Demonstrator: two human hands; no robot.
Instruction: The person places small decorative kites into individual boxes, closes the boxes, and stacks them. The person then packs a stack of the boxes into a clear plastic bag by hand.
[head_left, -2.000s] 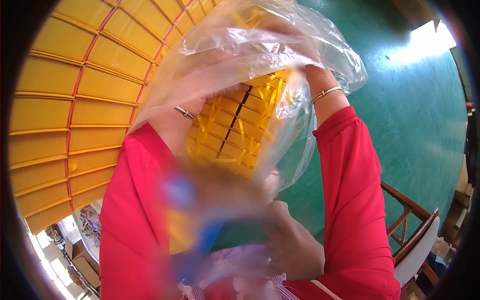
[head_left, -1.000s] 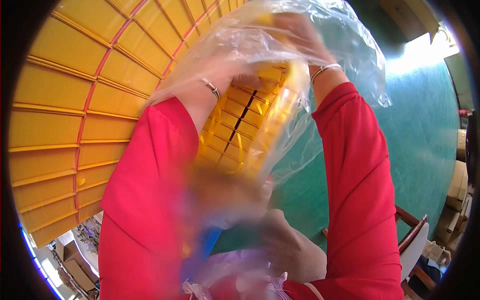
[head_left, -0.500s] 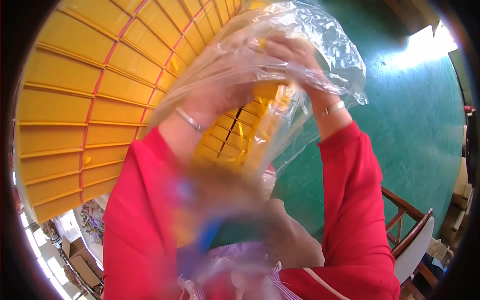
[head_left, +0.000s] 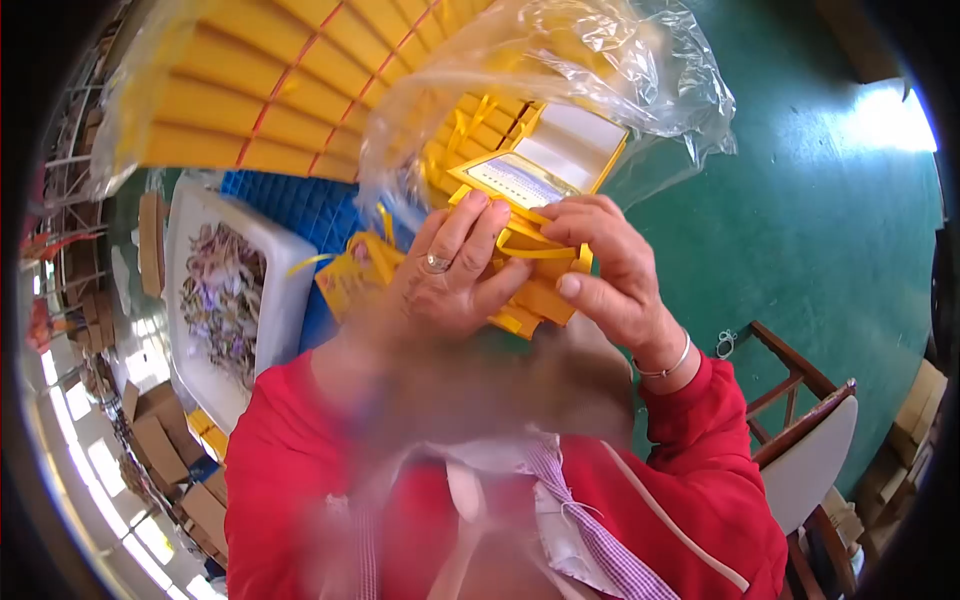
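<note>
My left hand lies over the near part of a yellow box, fingers bent against its edge. On the other side, my right hand grips the same box between thumb and fingers, close to a yellow ribbon loop. Just beyond the fingers are a printed panel and an open box's white inside. Whether these belong to the held box I cannot tell. A clear plastic bag spreads behind them, with more yellow boxes partly inside.
Rows of yellow boxes fill the upper left. Below them are a blue gridded surface and a white tub of small mixed pieces. A yellow ribboned item lies by my left wrist. To the right stands a chair.
Both hands have come out from the clear bag and moved nearer my body, onto a yellow box. The view has shifted, bringing the white tub and blue surface into sight.
</note>
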